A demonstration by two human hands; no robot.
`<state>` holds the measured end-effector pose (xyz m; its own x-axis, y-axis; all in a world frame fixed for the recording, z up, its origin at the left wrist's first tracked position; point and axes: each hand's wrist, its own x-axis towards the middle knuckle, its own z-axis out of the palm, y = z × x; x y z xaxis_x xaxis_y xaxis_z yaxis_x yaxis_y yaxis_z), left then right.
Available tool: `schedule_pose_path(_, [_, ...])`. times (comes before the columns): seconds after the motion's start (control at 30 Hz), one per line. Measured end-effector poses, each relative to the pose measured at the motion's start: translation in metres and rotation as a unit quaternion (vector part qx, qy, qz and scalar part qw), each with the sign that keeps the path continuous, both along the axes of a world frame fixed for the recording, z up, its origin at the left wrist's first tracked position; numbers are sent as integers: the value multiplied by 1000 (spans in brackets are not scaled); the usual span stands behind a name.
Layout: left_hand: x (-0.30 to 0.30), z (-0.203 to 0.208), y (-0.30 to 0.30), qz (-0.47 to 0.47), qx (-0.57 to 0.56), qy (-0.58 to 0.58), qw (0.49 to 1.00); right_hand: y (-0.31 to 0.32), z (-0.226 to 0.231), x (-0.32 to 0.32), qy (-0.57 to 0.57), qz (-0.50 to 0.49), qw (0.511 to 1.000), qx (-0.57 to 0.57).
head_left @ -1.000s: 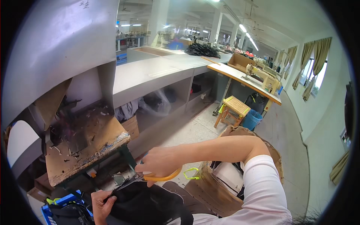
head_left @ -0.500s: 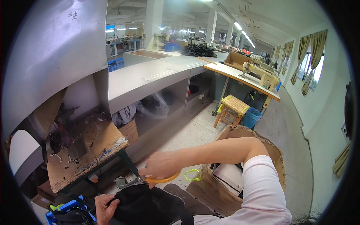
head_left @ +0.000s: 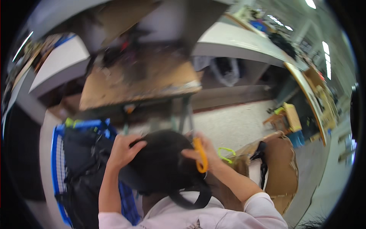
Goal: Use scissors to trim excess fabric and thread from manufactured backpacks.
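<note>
A black fabric piece (head_left: 164, 160), rounded at the top and with a wide strap loop (head_left: 198, 202) at its lower right, lies over my lap. My left hand (head_left: 126, 149) grips its upper left edge, thumb over the cloth. My right hand (head_left: 206, 150) holds scissors with orange handles (head_left: 201, 155) and also touches the fabric's right side. The blades point away from me and are blurred. Whether the piece is a bag, I cannot tell.
At my left stands a blue crate (head_left: 58, 168) heaped with black fabric pieces (head_left: 82, 168). A worn wooden table (head_left: 141, 82) with scraps is ahead. On my right is a large cardboard box (head_left: 282, 171) with a neon yellow loop (head_left: 227, 154) near it; a woven stool (head_left: 291, 116) stands beyond.
The view has swung left and down. The black fabric is lifted and spread between both hands. My right hand, with the scissors, has moved from the fabric's far edge to its right side.
</note>
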<state>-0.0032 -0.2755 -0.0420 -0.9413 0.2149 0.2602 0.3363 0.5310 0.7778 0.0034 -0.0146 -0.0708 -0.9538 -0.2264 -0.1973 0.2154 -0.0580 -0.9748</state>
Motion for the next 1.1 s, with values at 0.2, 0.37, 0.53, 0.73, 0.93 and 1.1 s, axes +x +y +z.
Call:
schedule_pose_path(0.2, [38,-2,-94,-16,-15,-122,992,-45,14,-6,-8,17,999,-36])
schedule_pose_path(0.37, [97,-68,-177,67,174,-307,933,-66,13,-8,-12,35,999,-27])
schedule_pose_path(0.53, [172,-161,-174,173,418,-358,817,-81,8,-13,-29,34,997,-58])
schedule_pose_path(0.73, [239,-179,-138,233,572,-337,711,-92,4,-19,-25,8,996,-85])
schedule_pose_path(0.93, [167,-112,-151,403,479,-162,763,-107,12,-38,49,15,997,-65])
schedule_pose_path(1.1, [83,-7,-249,427,287,-34,857,-148,41,-60,48,-36,987,-147])
